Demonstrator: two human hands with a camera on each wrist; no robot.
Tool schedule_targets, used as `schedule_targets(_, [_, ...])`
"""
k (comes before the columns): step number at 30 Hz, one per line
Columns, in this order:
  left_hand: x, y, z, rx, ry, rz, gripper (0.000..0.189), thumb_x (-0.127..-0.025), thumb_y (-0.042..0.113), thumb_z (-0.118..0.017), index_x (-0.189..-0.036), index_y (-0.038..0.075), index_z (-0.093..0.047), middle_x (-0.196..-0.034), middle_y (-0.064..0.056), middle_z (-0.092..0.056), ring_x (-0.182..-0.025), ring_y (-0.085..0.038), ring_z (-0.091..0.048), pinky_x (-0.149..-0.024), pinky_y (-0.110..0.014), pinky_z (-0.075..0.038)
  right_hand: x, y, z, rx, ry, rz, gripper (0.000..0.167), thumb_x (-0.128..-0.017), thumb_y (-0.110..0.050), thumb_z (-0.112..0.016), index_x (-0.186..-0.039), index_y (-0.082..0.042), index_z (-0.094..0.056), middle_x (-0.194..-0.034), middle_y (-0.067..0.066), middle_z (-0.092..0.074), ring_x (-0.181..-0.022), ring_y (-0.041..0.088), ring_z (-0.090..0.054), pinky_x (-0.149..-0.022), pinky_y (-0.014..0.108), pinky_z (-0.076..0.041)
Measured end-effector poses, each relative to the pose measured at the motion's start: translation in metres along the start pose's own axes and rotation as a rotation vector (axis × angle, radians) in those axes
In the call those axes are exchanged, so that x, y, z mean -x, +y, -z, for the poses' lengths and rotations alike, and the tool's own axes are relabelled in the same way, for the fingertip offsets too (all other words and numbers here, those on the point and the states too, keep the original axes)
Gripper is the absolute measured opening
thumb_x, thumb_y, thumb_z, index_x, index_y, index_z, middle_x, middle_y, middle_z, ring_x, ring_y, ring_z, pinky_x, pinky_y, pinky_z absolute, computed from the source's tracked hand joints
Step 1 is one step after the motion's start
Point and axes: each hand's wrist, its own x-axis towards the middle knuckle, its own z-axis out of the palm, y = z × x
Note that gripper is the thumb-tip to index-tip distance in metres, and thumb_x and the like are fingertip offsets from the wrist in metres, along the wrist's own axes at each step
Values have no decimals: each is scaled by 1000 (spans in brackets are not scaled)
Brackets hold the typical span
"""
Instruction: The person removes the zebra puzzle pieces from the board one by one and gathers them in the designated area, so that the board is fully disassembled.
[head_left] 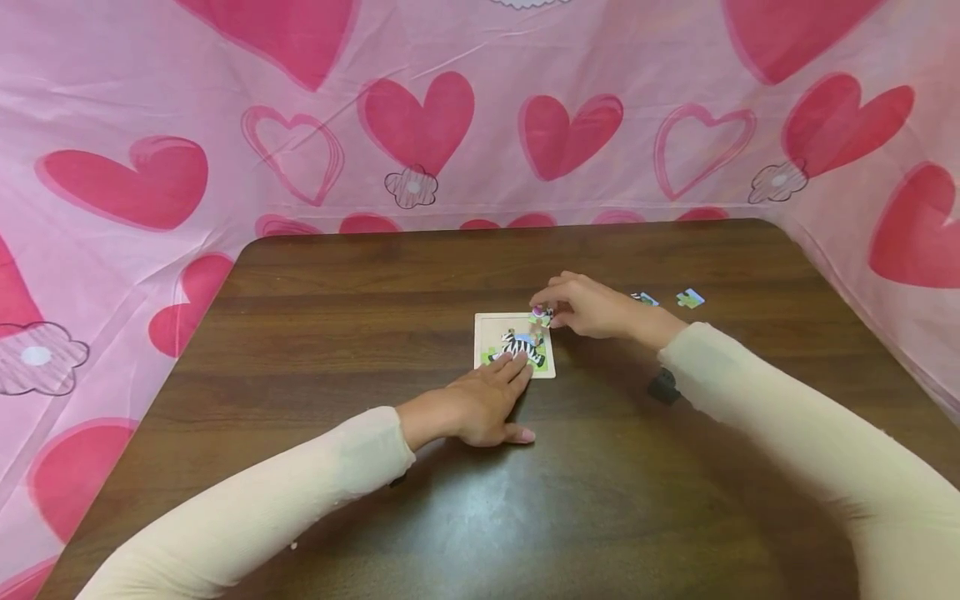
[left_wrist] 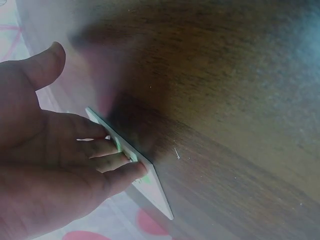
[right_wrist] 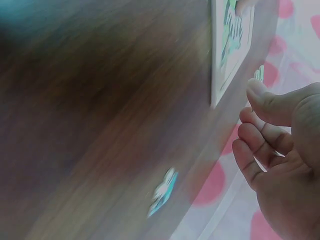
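A square puzzle board (head_left: pixel 487 327) with a pale frame lies mid-table, partly filled with a zebra picture (head_left: pixel 522 347) on green. My left hand (head_left: pixel 487 404) rests its straight fingers on the board's near edge, thumb spread out to the side. In the left wrist view those fingertips (left_wrist: pixel 135 170) overlap the board's surface. Over the board's far right corner, my right hand (head_left: pixel 588 306) pinches a small puzzle piece (head_left: pixel 540 317) between thumb and fingers. The right wrist view shows the same piece (right_wrist: pixel 259 73) just past the thumb tip.
Right of the board lie a loose puzzle piece (head_left: pixel 690 297) and another piece (head_left: pixel 645 298) partly hidden behind the right wrist. The brown wooden table (head_left: pixel 337 292) ends at a pink heart-print cloth (head_left: pixel 495 133) on the far side and both flanks.
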Motion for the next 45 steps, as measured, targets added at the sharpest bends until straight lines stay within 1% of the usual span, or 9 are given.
schedule_targets(5, [1,1,1,5,4,-4,89,-93,59,-47,-155,7,-10,-162,-10,0,-148,-26,0,-118,-35,-8,22,14,6,11,20,-49,35,-80,5,-73,-114,-2,-69,-87,5,-62,-83,23,-52,-72,36,-47])
schedule_targets(9, [1,2,0,6,0,-1,90,-93,60,-47,-155,8,-8,-162,-9,2,-148,-25,1,-118,-36,-8,41,22,10,30,13,-83,35,-80,5,-73,-114,-2,-69,-84,4,-60,-82,22,-51,-71,36,-46])
schedule_targets(17, [1,2,-1,-1,7,-3,90,-93,60,-47,-155,7,-8,-162,-9,2,-148,-26,2,-118,-37,-8,65,29,10,74,-1,-105,36,-77,7,-74,-112,-3,-71,-83,1,-61,-83,20,-52,-71,36,-46])
schedule_targets(24, [0,2,-1,-6,4,-7,90,-93,59,-47,-155,7,-8,-162,-10,1,-148,-26,2,-118,-37,-8,75,38,0,78,40,-28,37,-69,9,-78,-104,-2,-72,-86,5,-65,-78,20,-51,-74,37,-41])
schedule_targets(29, [0,3,-1,-7,2,-5,91,-93,60,-47,-155,6,-8,-162,-10,2,-148,-26,2,-118,-37,-8,77,41,-2,85,67,-17,42,-71,7,-79,-111,-2,-71,-87,6,-64,-77,20,-48,-71,36,-41])
schedule_targets(33, [0,2,0,17,-4,-3,92,-93,61,-47,-155,6,-7,-161,-10,3,-148,-26,3,-118,-37,-8,74,38,-1,89,84,-15,36,-74,4,-78,-109,-4,-71,-78,1,-57,-76,20,-46,-69,33,-40])
schedule_targets(37, [1,2,2,48,-9,-3,93,-92,62,-47,-155,5,-7,-161,-11,3,-147,-25,4,-118,-37,-7,63,30,1,113,110,-24,31,-78,2,-76,-108,-3,-70,-76,0,-55,-77,20,-46,-69,33,-41])
schedule_targets(42, [2,1,4,75,-13,-16,94,-92,62,-48,-154,3,-9,-161,-13,3,-147,-26,4,-118,-39,-8,45,17,0,87,83,-95,41,-83,-4,-74,-122,1,-62,-81,2,-59,-82,20,-48,-72,35,-44])
schedule_targets(45, [3,1,5,81,-13,-27,94,-92,62,-48,-154,3,-11,-161,-13,2,-148,-26,3,-118,-40,-9,36,11,-3,68,77,-106,42,-84,-5,-73,-124,1,-61,-80,1,-58,-81,20,-48,-71,35,-44])
